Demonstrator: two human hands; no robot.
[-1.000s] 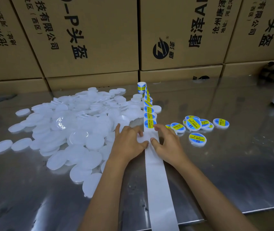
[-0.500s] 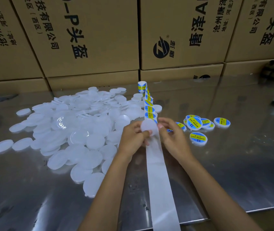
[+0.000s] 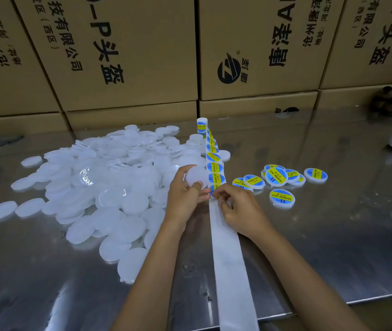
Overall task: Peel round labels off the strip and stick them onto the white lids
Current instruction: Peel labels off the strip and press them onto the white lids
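1. A heap of bare lids (image 3: 99,185) is lying on the left half of the steel table (image 3: 333,247), spreading from the back toward the near edge.
2. The left hand (image 3: 185,199) is gripping one bare lid (image 3: 196,176) between curled fingers and thumb, holding it tilted just left of the strip.
3. The strip (image 3: 228,254) is running up the middle of the table from the near edge to a small roll (image 3: 202,125) standing at the back; its near part is blank backing, its far part is carrying blue-and-yellow labels (image 3: 215,167).
4. The right hand (image 3: 240,210) is resting on the strip, its fingertips (image 3: 217,193) pinching at the nearest label (image 3: 214,188), touching the left hand's fingers.
5. A cluster of labelled lids (image 3: 277,176) is sitting to the right of the strip, with one more (image 3: 282,198) lying nearer by itself.
6. Cardboard boxes (image 3: 128,51) with printed black characters are standing stacked behind the table.
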